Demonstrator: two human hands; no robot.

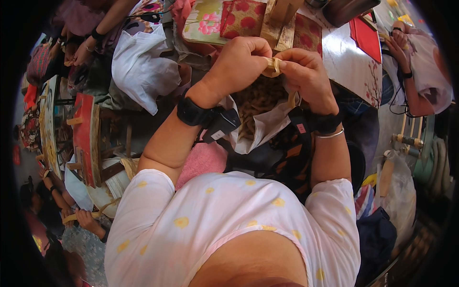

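Just above my lap and close to the table's near edge, my left hand (241, 64) and my right hand (308, 76) meet with bent fingers. Between their fingertips they pinch a small pale tan strip (271, 68), folded or looped; its exact kind cannot be made out. Below them an open white bag (263, 131) holds a heap of short tan-brown pieces (260, 98), partly hidden by my wrists. Another pale strip (291, 99) hangs by the bag's right side, under my right hand.
Ahead is a table (342, 62) with a wooden block stand (279, 24), red-and-gold patterned cloth (244, 18), a red sheet (366, 40) and a dark metal container (346, 9). A red-topped bench (85, 136) stands left. Other people work at left and far right. A clear plastic bag (398, 196) sits right.
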